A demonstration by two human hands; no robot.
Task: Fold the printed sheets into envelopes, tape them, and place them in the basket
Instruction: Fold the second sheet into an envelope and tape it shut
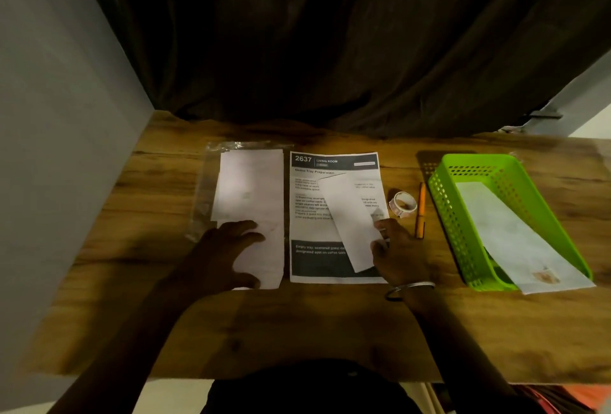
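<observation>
A: Where is our folded white paper strip (350, 222)?
B: On the flat printed sheet (310, 202), pinched at its right edge by our right hand (396, 250) (our left hand (228, 248) rests flat, fingers spread, on the white paper stack (249, 182)).
A: Bearing?
B: The green perforated plastic basket (444, 212) lies rightward, nearer the right hand; both long axes run roughly parallel.

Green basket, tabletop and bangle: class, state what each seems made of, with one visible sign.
Green basket: likely plastic, glossy, moulded perforated walls.
Tabletop: wood or wood-look laminate, matt, visible grain.
Bangle: probably metal, thin, silvery shine.
</observation>
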